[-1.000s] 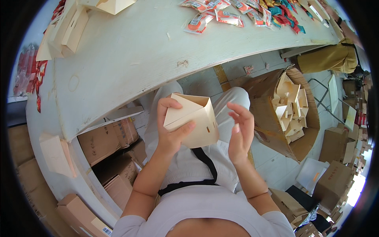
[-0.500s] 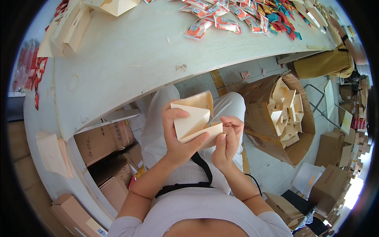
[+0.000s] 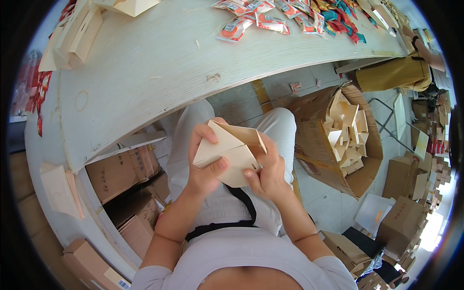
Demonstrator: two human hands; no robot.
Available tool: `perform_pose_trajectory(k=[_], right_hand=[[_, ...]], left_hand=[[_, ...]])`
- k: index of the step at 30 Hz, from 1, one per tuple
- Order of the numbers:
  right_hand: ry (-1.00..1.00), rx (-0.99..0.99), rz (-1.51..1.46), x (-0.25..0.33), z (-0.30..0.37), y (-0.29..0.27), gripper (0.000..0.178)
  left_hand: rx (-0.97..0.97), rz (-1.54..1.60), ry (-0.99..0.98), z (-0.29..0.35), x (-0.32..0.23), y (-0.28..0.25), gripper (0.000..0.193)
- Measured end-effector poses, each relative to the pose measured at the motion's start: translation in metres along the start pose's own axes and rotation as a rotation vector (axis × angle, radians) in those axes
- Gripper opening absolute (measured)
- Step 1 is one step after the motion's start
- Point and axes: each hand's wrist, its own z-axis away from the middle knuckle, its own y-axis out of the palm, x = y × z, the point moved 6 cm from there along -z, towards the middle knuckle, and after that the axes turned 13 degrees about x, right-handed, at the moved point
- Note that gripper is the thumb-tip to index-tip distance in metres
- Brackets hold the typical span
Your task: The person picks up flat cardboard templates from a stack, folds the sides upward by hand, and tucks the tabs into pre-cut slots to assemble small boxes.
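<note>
Over my lap I hold a cream-coloured folded paperboard box (image 3: 227, 153) in both hands. My left hand (image 3: 205, 162) grips its left side, with the thumb pressed on the near face and fingers behind. My right hand (image 3: 268, 169) holds the right end, its thumb near a small slot in the board and its fingers behind a raised flap. The top of the box gapes open between the flaps. What lies inside is hidden from me.
A large brown carton (image 3: 319, 140) filled with cream folded pieces (image 3: 345, 130) stands at my right. Wrapped packets (image 3: 261, 19) lie on the white table (image 3: 140, 72). More paperboard pieces (image 3: 63, 191) rest at the left. Behind the carton is another person (image 3: 396, 75).
The box has turned and its near panel now lies flat against the body. My right hand has moved from beside it to gripping its right end.
</note>
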Motion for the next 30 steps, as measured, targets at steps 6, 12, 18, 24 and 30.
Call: perform_pose_trajectory(k=[6,12,18,24,30], right_hand=[[0.043,0.046,-0.257,-0.006,0.003,0.008,0.037],[0.187,0.123,-0.313,-0.008,0.001,0.010,0.041],[0.223,-0.110,-0.298,0.000,0.012,0.008,0.039],[0.527,-0.587,-0.946,-0.019,0.035,0.026,0.029],[0.574,-0.408,-0.711,-0.044,0.045,-0.003,0.028]], left_hand=[[-0.005,0.032,-0.009,0.001,0.006,-0.006,0.040],[-0.065,0.171,-0.088,0.003,0.011,-0.010,0.039],[-0.192,0.320,-0.100,0.000,0.014,-0.012,0.033],[-0.421,0.606,-0.192,-0.002,0.040,-0.013,0.028],[-0.136,0.050,-0.239,0.002,0.020,-0.024,0.025]])
